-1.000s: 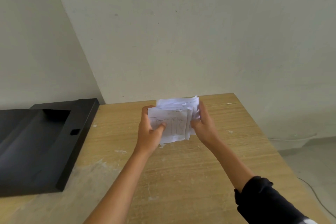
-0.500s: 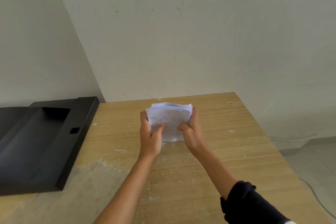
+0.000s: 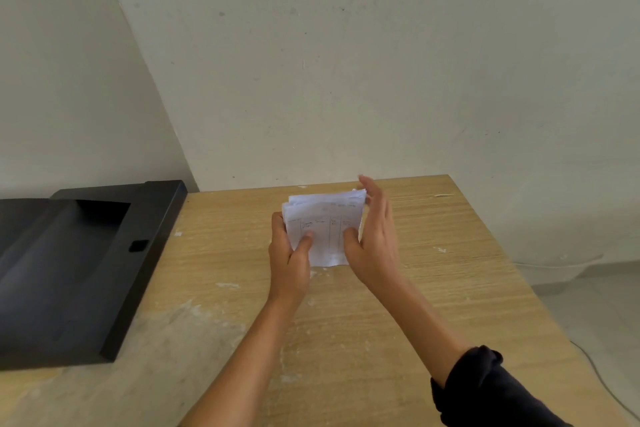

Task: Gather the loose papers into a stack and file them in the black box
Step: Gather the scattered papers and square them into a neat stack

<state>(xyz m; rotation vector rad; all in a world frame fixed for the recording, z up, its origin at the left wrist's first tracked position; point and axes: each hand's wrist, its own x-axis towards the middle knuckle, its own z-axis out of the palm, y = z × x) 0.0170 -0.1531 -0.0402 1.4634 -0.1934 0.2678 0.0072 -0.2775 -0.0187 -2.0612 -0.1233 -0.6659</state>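
Papers (image 3: pixel 323 229): white bundle, ruled table on top sheet, edges uneven. Left hand (image 3: pixel 289 255) grips it; right hand (image 3: pixel 372 241) flat, fingers extended, against its side. Black box (image 3: pixel 69 270) open; interior appears empty.

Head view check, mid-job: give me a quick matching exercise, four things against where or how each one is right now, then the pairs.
Things:
1. paper stack
2. black box
3. left hand
4. right hand

States:
A. fingers straight, flat against the stack's right edge
B. lying open at the table's left end
C. held upright above the table
D. gripping the stack's left side, thumb on the front sheet

Pairs: 1-C, 2-B, 3-D, 4-A
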